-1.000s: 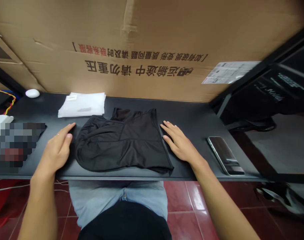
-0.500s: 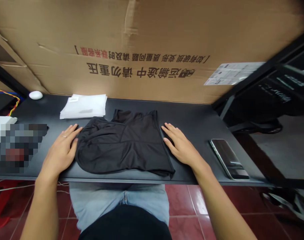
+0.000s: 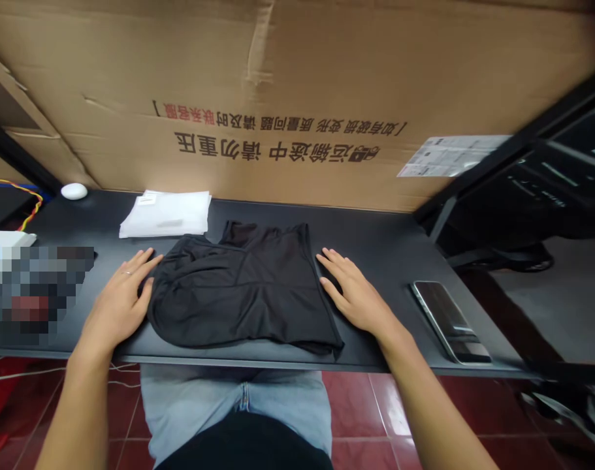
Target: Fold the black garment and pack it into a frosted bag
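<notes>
Head view, black cloth: The black cloth (image 3: pixel 243 294) is laid flat on the dark table (image 3: pixel 375 228), near its front edge and between the two hands; its rounded end is turned toward the left hand, its straighter end toward the right, and wrinkles are seen across it.
Left hand: The left hand (image 3: pixel 121 303) is held palm down, fingers extended and slightly parted, the thumb set away from them; nothing is gripped. The fingertips are pointed forward and inward, the index finger and thumb placed at the cloth's rounded edge. A ring is worn.
Right hand: The right hand (image 3: pixel 353 294) is held palm down, fingers outstretched, the thumb apart; nothing is gripped. The fingertips are angled forward and inward, just beside the straighter edge; whether it is touched cannot be told.
Forearms: Both are reached over the table's front edge, slanted outward toward the elbows.
White packets: The white packets (image 3: pixel 167 212) are stacked behind the cloth, toward the left.
Phone: The phone (image 3: pixel 449 320) is laid to the right of the right forearm.
Cardboard: Behind the table, upside-down print is shown on the cardboard (image 3: pixel 326 72).
</notes>
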Demonstrator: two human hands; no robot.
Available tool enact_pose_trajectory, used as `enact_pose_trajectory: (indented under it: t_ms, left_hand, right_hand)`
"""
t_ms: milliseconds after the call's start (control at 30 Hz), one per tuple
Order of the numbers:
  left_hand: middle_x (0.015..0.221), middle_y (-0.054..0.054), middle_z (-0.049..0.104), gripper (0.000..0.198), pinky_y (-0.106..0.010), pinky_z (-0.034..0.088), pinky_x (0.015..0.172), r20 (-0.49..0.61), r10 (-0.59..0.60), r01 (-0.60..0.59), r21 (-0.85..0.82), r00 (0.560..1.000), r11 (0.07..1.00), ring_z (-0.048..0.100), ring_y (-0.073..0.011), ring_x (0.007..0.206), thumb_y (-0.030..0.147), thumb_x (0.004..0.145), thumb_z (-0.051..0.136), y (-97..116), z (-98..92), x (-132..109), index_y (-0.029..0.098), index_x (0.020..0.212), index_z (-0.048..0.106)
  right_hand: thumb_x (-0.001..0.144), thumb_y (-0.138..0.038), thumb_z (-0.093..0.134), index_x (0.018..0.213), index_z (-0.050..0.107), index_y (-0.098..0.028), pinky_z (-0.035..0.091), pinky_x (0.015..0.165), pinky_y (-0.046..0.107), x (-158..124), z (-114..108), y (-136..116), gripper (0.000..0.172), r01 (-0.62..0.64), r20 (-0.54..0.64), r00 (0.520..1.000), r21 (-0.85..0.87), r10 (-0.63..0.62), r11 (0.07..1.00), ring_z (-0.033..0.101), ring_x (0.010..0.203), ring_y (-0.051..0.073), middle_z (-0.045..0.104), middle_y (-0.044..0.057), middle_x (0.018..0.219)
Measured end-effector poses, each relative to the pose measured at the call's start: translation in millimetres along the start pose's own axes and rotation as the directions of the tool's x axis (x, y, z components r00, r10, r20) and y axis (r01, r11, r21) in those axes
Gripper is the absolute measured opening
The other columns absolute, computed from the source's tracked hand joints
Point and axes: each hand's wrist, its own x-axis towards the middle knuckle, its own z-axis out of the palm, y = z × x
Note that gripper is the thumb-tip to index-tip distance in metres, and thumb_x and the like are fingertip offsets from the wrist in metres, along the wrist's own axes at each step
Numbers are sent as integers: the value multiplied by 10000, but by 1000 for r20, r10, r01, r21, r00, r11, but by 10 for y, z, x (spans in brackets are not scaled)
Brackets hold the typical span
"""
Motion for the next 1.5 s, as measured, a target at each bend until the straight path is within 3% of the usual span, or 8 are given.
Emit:
enact_pose_trajectory:
  t_ms: [1133,1500]
  left_hand:
    - [1791,-71,504,586,-552,342,1429,1,-27,27,7,1000,1000,438,-301,1692,431,1134,422,82,-34,-3,258,1669,589]
    - [1807,-23,479,619,-575,347,1428,19,-52,53,-25,998,998,435,-325,1692,412,1075,508,48,-37,1,332,1685,580]
  right_hand:
    - [1182,-468,464,1733,479,-299,339,1411,649,-17,6,32,577,14,-14,1000,5,-14,1000,413,1702,337,445,116,1824]
    - [1176,-466,454,1745,468,-316,361,1391,685,-14,-19,5,589,1,4,1000,4,-1,1000,422,1695,357,426,121,1832]
